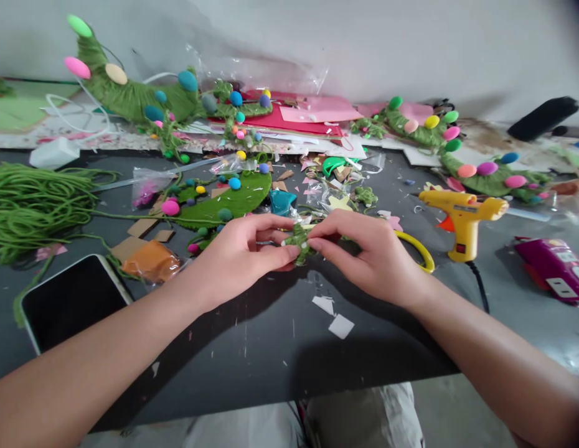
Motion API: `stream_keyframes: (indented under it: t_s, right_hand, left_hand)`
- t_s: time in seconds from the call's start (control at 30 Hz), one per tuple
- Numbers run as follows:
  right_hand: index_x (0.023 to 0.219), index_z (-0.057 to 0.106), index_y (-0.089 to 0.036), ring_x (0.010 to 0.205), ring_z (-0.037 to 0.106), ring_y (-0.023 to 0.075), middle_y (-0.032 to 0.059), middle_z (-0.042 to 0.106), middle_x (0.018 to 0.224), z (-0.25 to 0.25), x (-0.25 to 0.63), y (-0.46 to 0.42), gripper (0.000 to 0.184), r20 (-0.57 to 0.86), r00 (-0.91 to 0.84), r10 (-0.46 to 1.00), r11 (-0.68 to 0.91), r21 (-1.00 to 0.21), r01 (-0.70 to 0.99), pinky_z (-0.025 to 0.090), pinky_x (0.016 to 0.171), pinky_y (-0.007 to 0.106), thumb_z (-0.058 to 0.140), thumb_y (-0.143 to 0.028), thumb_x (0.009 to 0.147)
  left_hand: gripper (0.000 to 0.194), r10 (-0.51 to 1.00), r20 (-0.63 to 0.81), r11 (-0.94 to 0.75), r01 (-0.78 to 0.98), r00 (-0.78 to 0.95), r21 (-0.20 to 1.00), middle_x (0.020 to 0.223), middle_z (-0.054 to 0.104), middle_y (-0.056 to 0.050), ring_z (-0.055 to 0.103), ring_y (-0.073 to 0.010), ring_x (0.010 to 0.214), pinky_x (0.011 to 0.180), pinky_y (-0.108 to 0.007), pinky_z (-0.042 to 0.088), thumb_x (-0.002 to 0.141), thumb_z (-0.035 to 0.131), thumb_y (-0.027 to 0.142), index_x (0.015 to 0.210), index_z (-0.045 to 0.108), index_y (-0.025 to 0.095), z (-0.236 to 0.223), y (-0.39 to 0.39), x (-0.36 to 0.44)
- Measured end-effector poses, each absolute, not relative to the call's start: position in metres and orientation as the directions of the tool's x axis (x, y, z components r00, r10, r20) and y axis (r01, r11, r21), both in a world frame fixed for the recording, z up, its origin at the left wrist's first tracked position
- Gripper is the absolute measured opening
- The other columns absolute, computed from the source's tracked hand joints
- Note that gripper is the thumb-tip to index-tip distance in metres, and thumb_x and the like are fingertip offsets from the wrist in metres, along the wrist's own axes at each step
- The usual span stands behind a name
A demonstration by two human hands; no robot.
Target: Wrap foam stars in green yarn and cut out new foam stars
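Observation:
Over the middle of the table, my left hand (245, 252) holds a small green yarn-wrapped star (299, 242) between thumb and fingers. White bits show at some of the star's points. My right hand (367, 252) is closed in a pinch at the star's right side, thumb and forefinger touching it; anything tiny between those fingertips is hidden. Yellow-handled scissors (423, 249) lie partly behind my right hand. Just beyond my left hand rests a green crescent (224, 205) with coloured balls around it.
A yellow glue gun (464, 218) stands at the right, its black cord trailing forward, near a purple packet (555, 267). Green yarn (37, 205) and a phone (77, 305) lie at the left. Decorated crescents (140, 102) line the back. White paper scraps (340, 326) lie in front.

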State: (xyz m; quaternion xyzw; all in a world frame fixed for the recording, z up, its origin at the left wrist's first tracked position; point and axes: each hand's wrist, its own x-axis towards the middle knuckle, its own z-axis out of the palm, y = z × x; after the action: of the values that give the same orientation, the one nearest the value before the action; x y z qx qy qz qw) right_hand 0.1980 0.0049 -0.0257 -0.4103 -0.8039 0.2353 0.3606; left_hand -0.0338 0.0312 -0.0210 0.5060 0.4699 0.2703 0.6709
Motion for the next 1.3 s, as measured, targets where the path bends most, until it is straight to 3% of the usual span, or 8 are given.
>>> stream_keyframes:
  t_s: [0.27,0.43,0.53,0.67,0.87,1.13,1.3]
  right_hand:
    - [0.099,0.075,-0.02,0.089,0.068,0.0184,0.0053,0.073,0.095,-0.025,0.193,0.003,0.009,0.388,-0.415,0.823,0.553,-0.716,0.427,0.056,0.084,0.034,0.068,-0.023,0.105]
    - [0.117,0.079,-0.024,0.099,0.073,0.0202,0.0069,0.075,0.111,-0.023,0.202,0.004,0.019,0.359,-0.446,0.82,0.544,-0.729,0.416,0.059,0.088,0.035,0.067,-0.019,0.104]
    - [0.12,0.08,-0.025,0.095,0.074,0.0186,0.0052,0.077,0.109,-0.021,0.207,0.004,0.026,0.364,-0.45,0.816,0.555,-0.71,0.433,0.059,0.084,0.033,0.066,-0.012,0.102]
    - [0.112,0.079,-0.022,0.091,0.073,0.017,0.0033,0.079,0.102,-0.021,0.208,0.004,0.017,0.415,-0.434,0.8,0.594,-0.655,0.468,0.058,0.084,0.03,0.071,-0.012,0.1]
    - [0.106,0.076,-0.018,0.096,0.07,0.0176,0.0075,0.072,0.107,-0.026,0.205,0.006,0.014,0.458,-0.475,0.751,0.656,-0.6,0.459,0.057,0.089,0.032,0.066,-0.011,0.103]
    - [0.102,0.075,-0.018,0.096,0.068,0.0167,0.006,0.068,0.105,-0.029,0.195,0.004,0.01,0.465,-0.398,0.791,0.61,-0.651,0.452,0.057,0.089,0.032,0.067,-0.012,0.103]
    - [0.101,0.076,-0.02,0.099,0.066,0.0178,0.0054,0.066,0.108,-0.03,0.194,0.004,0.008,0.428,-0.355,0.831,0.552,-0.711,0.435,0.056,0.086,0.032,0.072,-0.013,0.099]
  left_hand:
    - [0.046,0.81,-0.351,0.397,0.0,0.47,0.918,0.116,0.078,-0.006,0.077,-0.0191,0.099,0.086,-0.029,0.067,0.073,0.099,0.029,0.115,0.081,0.023,-0.02,0.031,-0.033]
    - [0.046,0.805,-0.35,0.416,-0.036,0.478,0.909,0.112,0.08,-0.005,0.077,-0.0186,0.097,0.087,-0.03,0.066,0.076,0.098,0.028,0.119,0.081,0.024,-0.022,0.033,-0.036]
    - [0.05,0.811,-0.321,0.37,-0.003,0.489,0.929,0.117,0.081,-0.005,0.077,-0.0191,0.101,0.09,-0.031,0.064,0.076,0.097,0.028,0.123,0.08,0.025,-0.024,0.034,-0.038]
    - [0.058,0.806,-0.304,0.305,0.084,0.508,0.949,0.125,0.08,-0.005,0.076,-0.0203,0.104,0.092,-0.032,0.061,0.076,0.097,0.029,0.13,0.077,0.027,-0.024,0.034,-0.037]
    - [0.057,0.824,-0.286,0.261,0.119,0.488,0.958,0.123,0.081,-0.005,0.076,-0.0232,0.107,0.091,-0.035,0.062,0.074,0.098,0.028,0.127,0.078,0.025,-0.023,0.035,-0.035]
    - [0.053,0.832,-0.248,0.198,0.153,0.497,0.968,0.127,0.08,-0.005,0.073,-0.0253,0.12,0.093,-0.033,0.062,0.077,0.096,0.032,0.126,0.079,0.027,-0.027,0.036,-0.035]
    - [0.056,0.836,-0.254,0.213,0.138,0.486,0.967,0.124,0.08,-0.005,0.074,-0.025,0.116,0.091,-0.033,0.063,0.077,0.097,0.033,0.129,0.078,0.026,-0.025,0.035,-0.036]
